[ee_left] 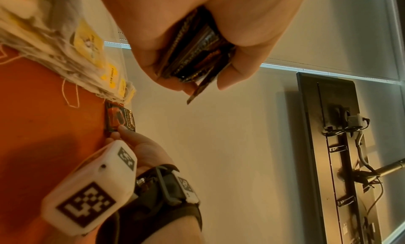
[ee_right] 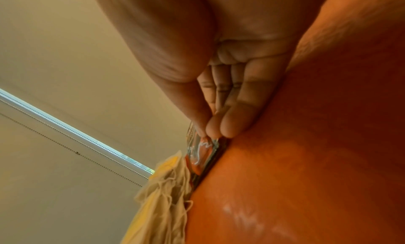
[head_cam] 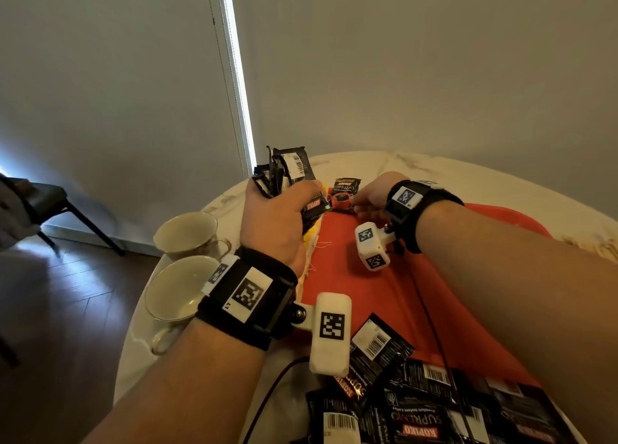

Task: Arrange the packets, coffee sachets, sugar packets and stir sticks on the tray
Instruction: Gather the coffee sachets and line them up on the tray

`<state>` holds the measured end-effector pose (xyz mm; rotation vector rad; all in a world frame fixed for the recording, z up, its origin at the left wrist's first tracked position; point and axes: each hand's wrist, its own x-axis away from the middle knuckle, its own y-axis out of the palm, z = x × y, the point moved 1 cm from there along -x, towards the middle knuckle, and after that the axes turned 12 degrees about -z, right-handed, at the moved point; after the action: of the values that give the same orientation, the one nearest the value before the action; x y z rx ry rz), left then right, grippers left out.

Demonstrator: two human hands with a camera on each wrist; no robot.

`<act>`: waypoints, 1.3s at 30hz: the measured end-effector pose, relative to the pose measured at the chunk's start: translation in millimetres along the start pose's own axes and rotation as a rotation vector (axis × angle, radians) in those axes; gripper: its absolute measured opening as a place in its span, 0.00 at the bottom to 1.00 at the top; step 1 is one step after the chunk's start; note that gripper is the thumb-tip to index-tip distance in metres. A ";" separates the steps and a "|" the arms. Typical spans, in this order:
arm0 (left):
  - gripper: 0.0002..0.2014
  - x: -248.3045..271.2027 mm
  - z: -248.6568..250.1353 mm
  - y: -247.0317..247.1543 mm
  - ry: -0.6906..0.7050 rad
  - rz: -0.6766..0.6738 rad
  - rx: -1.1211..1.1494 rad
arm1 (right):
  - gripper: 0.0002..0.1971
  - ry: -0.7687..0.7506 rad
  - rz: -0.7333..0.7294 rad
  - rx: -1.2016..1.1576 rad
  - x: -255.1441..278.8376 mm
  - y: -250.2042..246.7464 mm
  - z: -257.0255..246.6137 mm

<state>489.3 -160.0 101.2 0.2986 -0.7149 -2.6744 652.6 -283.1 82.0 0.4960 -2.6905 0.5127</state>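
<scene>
Here, the readable print comes first: the single black-and-red coffee sachet (head_cam: 344,194) lying at the far edge of the flat orange-red tray (head_cam: 384,293) reads "SUPREMO" under a small red "KOPIKO" band, and the same "KOPIKO" shows in red on the lower end of the bundle of black coffee sachets (head_cam: 287,176) held upright in the left hand (head_cam: 277,223). That hand has its fingers curled round the bundle, thumb on one side, with white barcode labels facing outward at the top. The right hand (head_cam: 368,203) reaches to the single sachet, thumb and fingertips (ee_right: 228,126) pinching its near edge against the tray. A loose heap of black coffee sachets (head_cam: 418,407) lies on the near end of the tray, several face down with barcodes up, one reading "KOPIKO SUPREMO" upside down. Beside the tray's left edge sits a pile of pale tea bags with yellow tags (ee_left: 87,45) and trailing strings; the tag text is too blurred to read. Two cream teacups (head_cam: 182,263) stand on the white marble-look round table (head_cam: 418,169), left of the left wrist. Both wrists wear black straps with white marker blocks.
</scene>
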 end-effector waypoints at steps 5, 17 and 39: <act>0.22 0.1 -0.1 -0.6 -0.015 -0.020 0.003 | 0.06 0.007 0.030 -0.002 -6.2 -3.5 2.7; 0.23 1.7 1.3 0.7 -0.021 -0.043 0.033 | 0.16 -0.086 -0.030 -0.043 -33.4 -19.2 19.4; 0.35 8.0 -3.2 5.6 -0.176 -0.171 -0.020 | 0.07 -0.415 -0.380 -0.164 101.4 -3.9 -10.3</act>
<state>484.5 -169.1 100.5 0.1254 -0.7442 -2.8953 568.2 -309.5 132.8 1.1404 -2.8741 0.0842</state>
